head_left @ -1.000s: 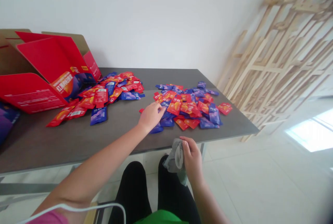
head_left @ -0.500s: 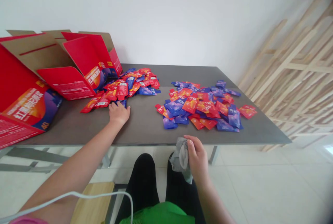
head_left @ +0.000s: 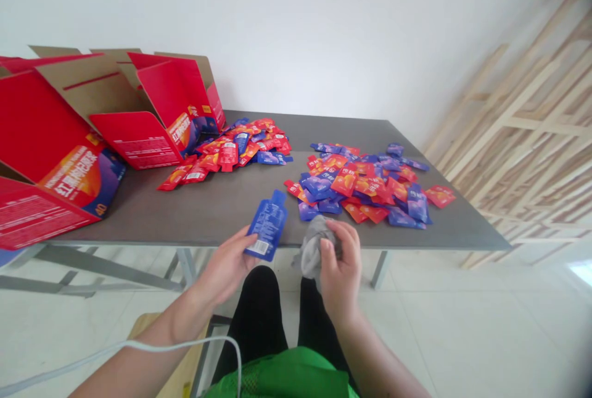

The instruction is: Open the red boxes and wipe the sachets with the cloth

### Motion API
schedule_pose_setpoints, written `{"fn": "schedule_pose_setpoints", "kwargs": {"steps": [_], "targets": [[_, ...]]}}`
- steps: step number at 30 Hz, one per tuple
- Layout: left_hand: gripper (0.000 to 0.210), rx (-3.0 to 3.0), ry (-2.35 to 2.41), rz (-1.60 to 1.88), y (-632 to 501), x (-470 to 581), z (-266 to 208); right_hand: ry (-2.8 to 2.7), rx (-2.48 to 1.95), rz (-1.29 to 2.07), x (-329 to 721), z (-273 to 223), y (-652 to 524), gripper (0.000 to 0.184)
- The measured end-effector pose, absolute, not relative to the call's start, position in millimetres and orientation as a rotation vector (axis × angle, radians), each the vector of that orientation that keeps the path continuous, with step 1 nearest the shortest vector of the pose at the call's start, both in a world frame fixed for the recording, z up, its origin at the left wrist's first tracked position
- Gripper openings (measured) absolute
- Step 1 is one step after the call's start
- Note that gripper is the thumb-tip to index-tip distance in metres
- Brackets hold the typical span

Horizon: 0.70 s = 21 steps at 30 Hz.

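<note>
Between the thumb and fingers of my left hand (head_left: 231, 265) is a blue sachet (head_left: 268, 225), its printed side with a barcode facing me, held above the table's front edge. My right hand (head_left: 341, 265) grips a crumpled grey cloth (head_left: 313, 248) just right of the sachet, with a gap between them. Behind my left hand lies a heap of red and blue sachets (head_left: 229, 152). A second heap of red and blue sachets (head_left: 365, 185) spreads beyond my right hand, on the right part of the table.
Open red cardboard boxes (head_left: 134, 139) stand along the left of the grey table (head_left: 203, 213). Wooden frames (head_left: 513, 132) lean on the wall at right. A white cable (head_left: 161, 347) crosses over my left forearm. A wooden stool (head_left: 185, 367) is below.
My left hand has lifted a blue sachet from the left heap and brought it right, to in front of me. The right hand has moved slightly up and left with the cloth.
</note>
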<state>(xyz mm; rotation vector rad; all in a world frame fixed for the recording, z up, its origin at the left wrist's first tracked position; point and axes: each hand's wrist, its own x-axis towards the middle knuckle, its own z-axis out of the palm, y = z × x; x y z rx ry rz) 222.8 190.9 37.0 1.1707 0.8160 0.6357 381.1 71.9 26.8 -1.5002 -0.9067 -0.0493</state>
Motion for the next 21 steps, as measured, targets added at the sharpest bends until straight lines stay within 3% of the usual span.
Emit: {"fn": "schedule_pose_setpoints", "kwargs": {"steps": [6,13,16,21], "targets": [[0.014,0.859,0.657,0.610,139.3,237.8,25.7,-1.580,-1.510,0.032,347.2,32.3,87.0,0.027],[0.041,0.986,0.536,0.315,123.5,210.8,17.7,-0.928,-1.862,0.029,426.2,12.5,94.5,0.033],[0.045,1.277,0.602,0.473,128.8,208.1,25.7,-0.681,-1.730,0.216,421.9,13.7,82.3,0.040],[0.059,2.095,0.481,0.591,136.5,223.5,33.1,-0.843,-1.550,0.526,369.2,18.5,62.2,0.038]]}}
